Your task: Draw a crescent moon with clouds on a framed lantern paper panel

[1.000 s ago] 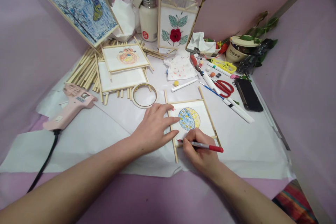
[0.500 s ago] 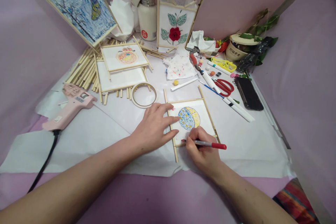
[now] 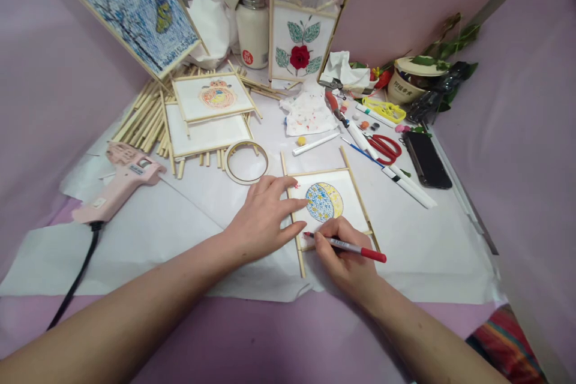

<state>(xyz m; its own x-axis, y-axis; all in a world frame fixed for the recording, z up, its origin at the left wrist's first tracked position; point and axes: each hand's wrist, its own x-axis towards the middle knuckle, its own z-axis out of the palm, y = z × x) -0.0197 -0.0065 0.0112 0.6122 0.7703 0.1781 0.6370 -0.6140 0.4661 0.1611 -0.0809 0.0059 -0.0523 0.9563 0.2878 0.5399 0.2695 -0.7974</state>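
Marking with a red pen (image 3: 347, 246) seems the step in hand on the framed drawing (image 3: 324, 202), which lies on the surface (image 3: 427, 264) to the right of the tape roll (image 3: 245, 182), nearer the person. From where I stand, the right hand (image 3: 348, 271) pinches the slanted pen, while the left hand (image 3: 261, 219), palm down on the roll's near side, spreads its fingers apart over the drawing's edge. Another stroke would likely call for a steady drawing.
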